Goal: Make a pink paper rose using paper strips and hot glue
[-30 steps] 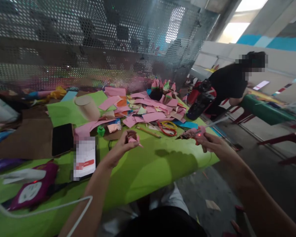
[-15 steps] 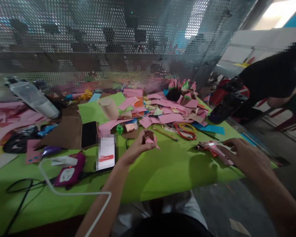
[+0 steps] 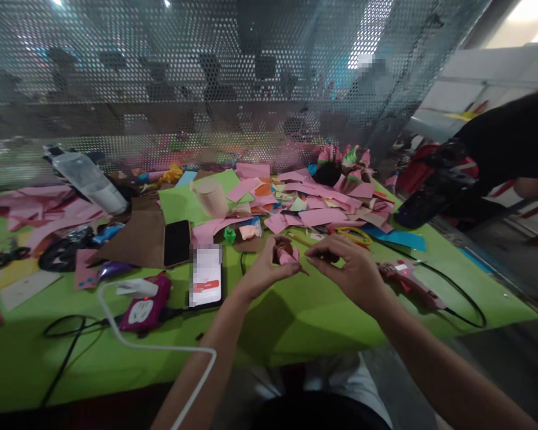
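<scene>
My left hand (image 3: 271, 266) is closed around a small rolled piece of pink paper (image 3: 289, 255), whose narrow tip points down and to the right. Just right of it is my right hand (image 3: 346, 269), with thumb and forefinger drawn together near the paper; anything between those fingertips is too small to make out. A pink glue gun (image 3: 415, 283) lies on the green tabletop beyond my right wrist, its nozzle end toward that wrist and a black cord trailing from its handle.
Pink paper scraps (image 3: 325, 216) and yellow-handled scissors (image 3: 353, 234) lie behind my hands. To the left are a lit phone (image 3: 207, 280), a dark phone (image 3: 177, 243), a magenta device (image 3: 146, 307) with cables, a paper cup (image 3: 211, 197) and a clear bottle (image 3: 89, 182). A person in black (image 3: 515, 137) is at right.
My right hand has left the glue gun, which now lies on the table, and moved left to beside my left hand. The left hand still holds the pink paper. The view has shifted slightly.
</scene>
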### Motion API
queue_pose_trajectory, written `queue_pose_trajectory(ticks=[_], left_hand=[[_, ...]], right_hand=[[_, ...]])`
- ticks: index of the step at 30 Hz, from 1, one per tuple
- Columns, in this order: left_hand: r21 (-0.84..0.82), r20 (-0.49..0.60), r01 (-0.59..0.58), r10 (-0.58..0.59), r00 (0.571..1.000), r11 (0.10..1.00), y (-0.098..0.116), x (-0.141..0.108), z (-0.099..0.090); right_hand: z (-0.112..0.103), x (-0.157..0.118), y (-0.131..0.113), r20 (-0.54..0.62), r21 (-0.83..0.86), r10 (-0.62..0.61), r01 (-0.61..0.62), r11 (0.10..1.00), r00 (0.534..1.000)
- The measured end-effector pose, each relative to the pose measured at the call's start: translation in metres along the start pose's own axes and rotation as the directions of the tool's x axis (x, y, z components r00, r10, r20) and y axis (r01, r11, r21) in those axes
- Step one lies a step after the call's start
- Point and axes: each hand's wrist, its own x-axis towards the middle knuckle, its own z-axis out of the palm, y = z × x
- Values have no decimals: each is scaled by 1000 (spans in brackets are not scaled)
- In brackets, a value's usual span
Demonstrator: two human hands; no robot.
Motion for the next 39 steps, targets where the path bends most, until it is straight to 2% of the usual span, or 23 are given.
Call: queue_pose_trajectory(ticks=[11, 19, 29, 39], left_hand=[[67, -32, 17, -15, 999, 998, 8, -2, 5], [100, -52, -16, 21, 998, 995, 8, -3, 6], [192, -90, 3, 14, 996, 981, 8, -2, 9], [220, -84, -7, 26, 996, 975, 8, -2, 9]], right_hand=[[12, 6, 4, 8, -129, 22, -21, 991, 1000], [15, 6, 7, 4, -207, 24, -23, 978, 1000], [17, 1, 6, -5, -328, -45, 41, 944, 999], [19, 0, 7, 16, -299, -109, 109, 948, 994]])
